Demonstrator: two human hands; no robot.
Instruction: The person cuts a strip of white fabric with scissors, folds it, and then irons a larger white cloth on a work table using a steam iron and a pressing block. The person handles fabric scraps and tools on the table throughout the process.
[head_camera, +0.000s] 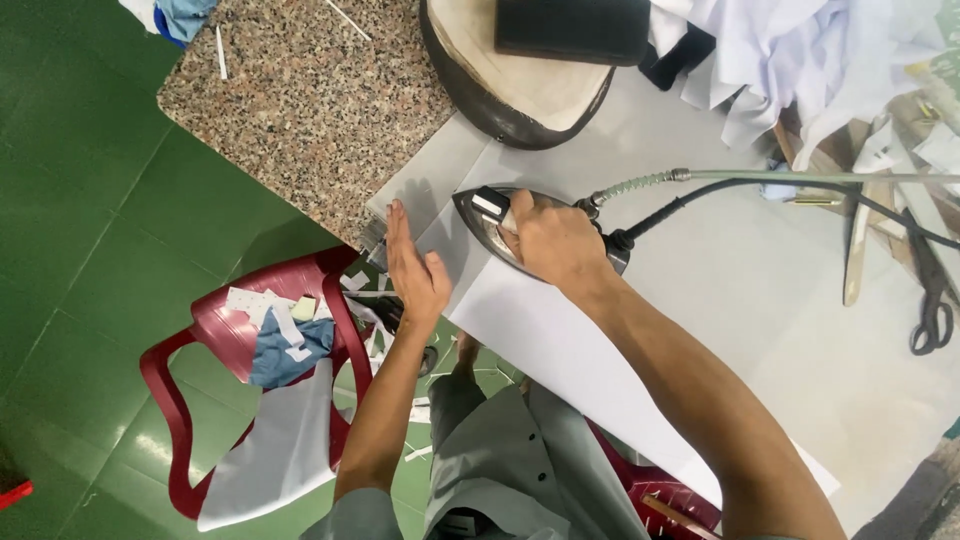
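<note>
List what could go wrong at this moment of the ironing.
1. The left hand lies flat on the white fabric just ahead of the iron tip; a forward push could burn the fingers.
2. The iron's cord and hose run across the table towards the scissors; they might snag there.
3. The fabric hangs over the table edge, so it may slip or crease.

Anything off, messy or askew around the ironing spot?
Mostly clutter: paper scraps and cloth pieces litter the red plastic chair, and white fabric is heaped at the table's far edge. The iron under the right hand sits flat.
</note>
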